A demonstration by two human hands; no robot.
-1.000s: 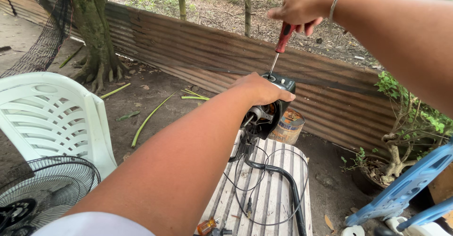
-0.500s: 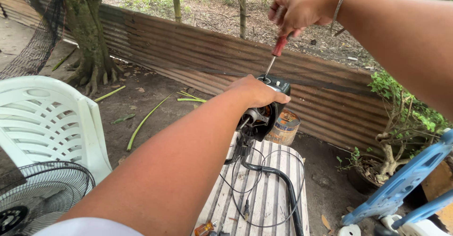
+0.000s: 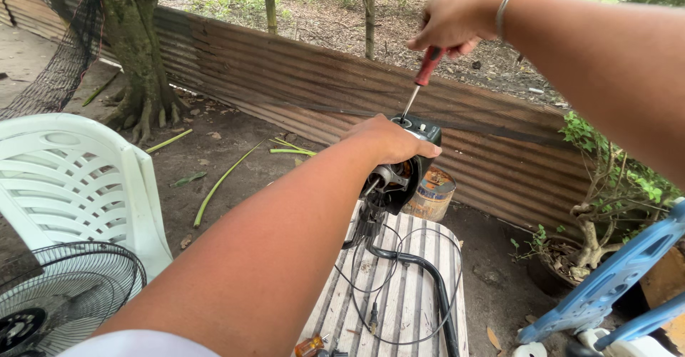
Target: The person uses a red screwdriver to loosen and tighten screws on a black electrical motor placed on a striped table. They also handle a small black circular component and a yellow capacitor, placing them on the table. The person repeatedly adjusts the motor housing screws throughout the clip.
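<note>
Out in the dirt yard, by the corrugated fence: left hand clamped on the fan motor, right hand closed round the red-handled screwdriver (tip in the top screw), best kept upright, pressed square.

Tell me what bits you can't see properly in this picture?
Head view only:
- Screwdriver tip: too small to see where it meets the fan motor.
- Motor's near side: hidden under the left hand.
- Screwdriver handle top: wrapped by the right hand.
- Fan grille and blue frame: cut off by edges.
</note>
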